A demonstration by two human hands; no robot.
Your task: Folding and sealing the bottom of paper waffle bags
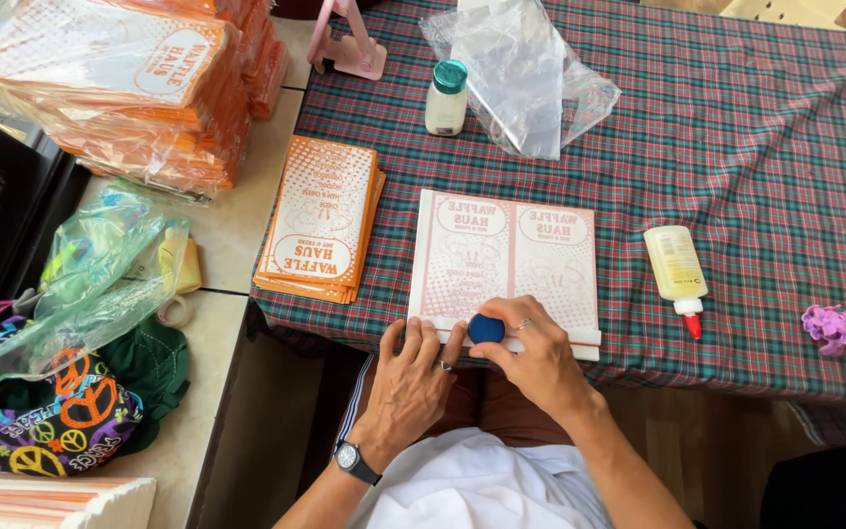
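Plaid tablecloth point(756, 147): left hand point(411, 377) flat on paper bag point(506, 260); right hand point(531, 348) grips blue disc point(486, 328).

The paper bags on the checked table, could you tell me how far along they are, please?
A stack of orange printed bags looks finished beside the work. In hand: the left hand steadies a flat white printed sheet while the right hand presses a blue round thing along its near edge. Bundled stacks sit further left; whether they are done is unclear.
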